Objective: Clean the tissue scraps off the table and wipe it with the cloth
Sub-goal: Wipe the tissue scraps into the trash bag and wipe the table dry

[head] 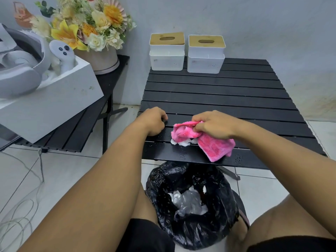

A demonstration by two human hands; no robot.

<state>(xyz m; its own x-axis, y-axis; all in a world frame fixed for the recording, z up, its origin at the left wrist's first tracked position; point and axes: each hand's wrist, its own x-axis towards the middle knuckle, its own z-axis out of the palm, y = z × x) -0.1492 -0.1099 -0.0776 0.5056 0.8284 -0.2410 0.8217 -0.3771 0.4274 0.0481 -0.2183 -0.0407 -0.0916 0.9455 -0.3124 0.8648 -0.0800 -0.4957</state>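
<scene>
A pink cloth (214, 148) lies bunched on the near part of the black slatted table (218, 91). My right hand (212, 127) grips its upper part. White wet tissue scraps (182, 142) sit in a small heap against the cloth's lower left edge, close to the table's front edge. My left hand (155, 120) rests curled on the table's left front corner, holding nothing that I can see. Below the front edge stands a bin lined with a black bag (163, 200), with white tissue scraps and clear plastic inside.
Two white tissue boxes (167, 60) (205, 62) with wooden lids stand at the table's far edge. To the left, a second black table holds a white box (60, 104) with a headset and controller, and a flower pot (101, 60). Cables lie on the tiled floor at left.
</scene>
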